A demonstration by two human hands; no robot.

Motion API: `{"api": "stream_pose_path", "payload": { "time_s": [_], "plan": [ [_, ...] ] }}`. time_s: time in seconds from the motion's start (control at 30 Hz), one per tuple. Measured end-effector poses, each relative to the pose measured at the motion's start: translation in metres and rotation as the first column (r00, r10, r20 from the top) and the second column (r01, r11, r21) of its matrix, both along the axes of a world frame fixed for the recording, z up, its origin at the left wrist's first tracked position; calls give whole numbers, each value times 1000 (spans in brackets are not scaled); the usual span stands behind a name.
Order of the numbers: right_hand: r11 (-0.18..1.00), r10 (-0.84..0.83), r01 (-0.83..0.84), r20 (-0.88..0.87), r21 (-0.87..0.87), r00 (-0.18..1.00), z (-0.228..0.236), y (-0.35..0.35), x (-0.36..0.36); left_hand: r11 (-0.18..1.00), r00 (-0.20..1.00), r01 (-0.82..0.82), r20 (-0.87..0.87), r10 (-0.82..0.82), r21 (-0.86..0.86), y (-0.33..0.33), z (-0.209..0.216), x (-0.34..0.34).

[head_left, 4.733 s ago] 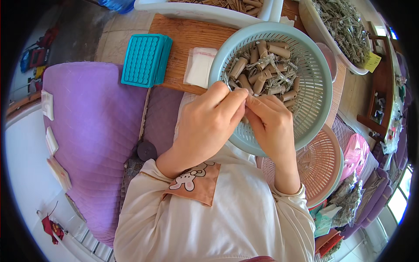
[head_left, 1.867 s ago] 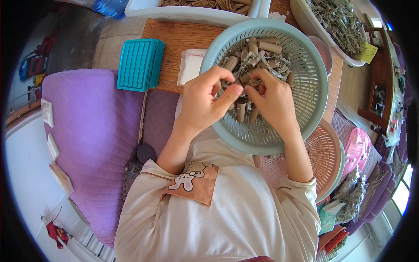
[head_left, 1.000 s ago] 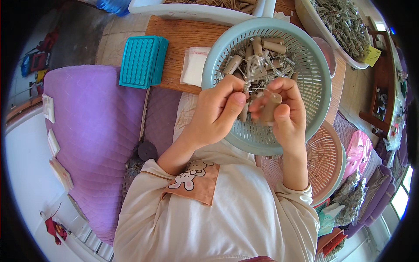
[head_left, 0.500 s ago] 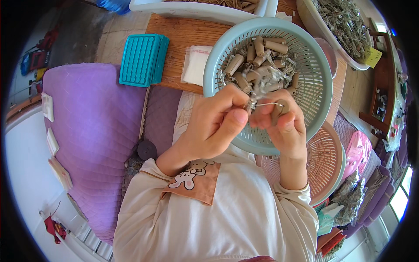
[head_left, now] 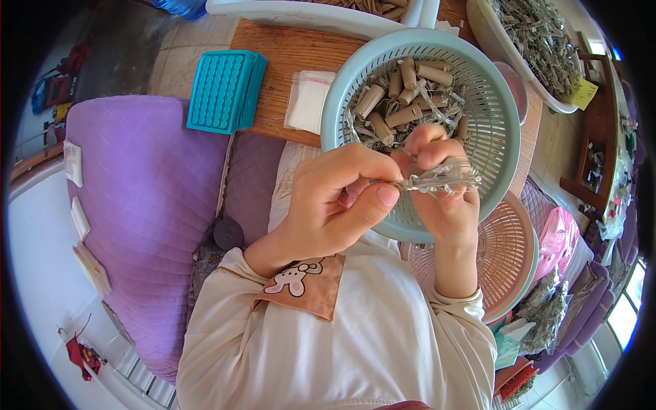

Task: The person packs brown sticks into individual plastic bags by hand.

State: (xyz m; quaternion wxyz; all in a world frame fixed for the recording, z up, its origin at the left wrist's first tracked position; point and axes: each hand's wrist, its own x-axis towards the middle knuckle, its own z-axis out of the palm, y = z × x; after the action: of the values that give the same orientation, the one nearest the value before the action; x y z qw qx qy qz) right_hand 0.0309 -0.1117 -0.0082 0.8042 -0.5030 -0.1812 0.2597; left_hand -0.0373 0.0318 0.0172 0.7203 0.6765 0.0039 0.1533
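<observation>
Between thumb and forefinger of my left hand point(head_left: 345, 195) is pinched one end of a bundle of fairy lights point(head_left: 441, 179), thin silvery wire with tiny clear beads. The bundle points right, across the front of my right hand point(head_left: 447, 205). That hand's fingers are bent and spread apart, and the bundle hides part of the palm and thumb. No cork-like plug shows in either hand. Just beyond both hands is a grey-green colander point(head_left: 509, 147) with several tan cork-like plugs point(head_left: 403, 115) and tangled light wires.
Left of the colander, clear plastic bags point(head_left: 309, 102) and a stack of teal trays point(head_left: 220, 92) lie on the wooden table point(head_left: 287, 51). A pink basket point(head_left: 509, 253) stands below right. A pale tub point(head_left: 478, 24) of wire bundles is at the far right. Purple quilted padding point(head_left: 137, 205) spreads left.
The cork-like plug seen in my right hand is out of sight. The loose, blurred wires are now a narrow bundle pointing right, and my right fingers have spread and lifted.
</observation>
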Motion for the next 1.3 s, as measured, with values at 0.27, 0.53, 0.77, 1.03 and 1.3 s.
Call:
{"api": "stream_pose_path", "payload": {
  "time_s": [0.27,0.53,0.77,1.03,1.3],
  "plan": [
    [997,31,-29,-32,67,999,-2,-5,2,971,982,154,-134,-131,180,11,4,4],
    [950,286,-233,-278,208,917,7,-17,7,959,949,151,-306,-72,241,19,3,1],
    [939,-10,-19,-83,-344,996,7,-11,1,931,976,-28,-191,104,365,18,-14,3],
    [926,-184,153,-59,-345,981,5,-12,9,548,834,-422,73,546,722,79,-123,29],
    [909,-145,115,-45,-401,988,-4,-14,11,540,811,-139,-217,543,830,68,-144,26]
  ]
}}
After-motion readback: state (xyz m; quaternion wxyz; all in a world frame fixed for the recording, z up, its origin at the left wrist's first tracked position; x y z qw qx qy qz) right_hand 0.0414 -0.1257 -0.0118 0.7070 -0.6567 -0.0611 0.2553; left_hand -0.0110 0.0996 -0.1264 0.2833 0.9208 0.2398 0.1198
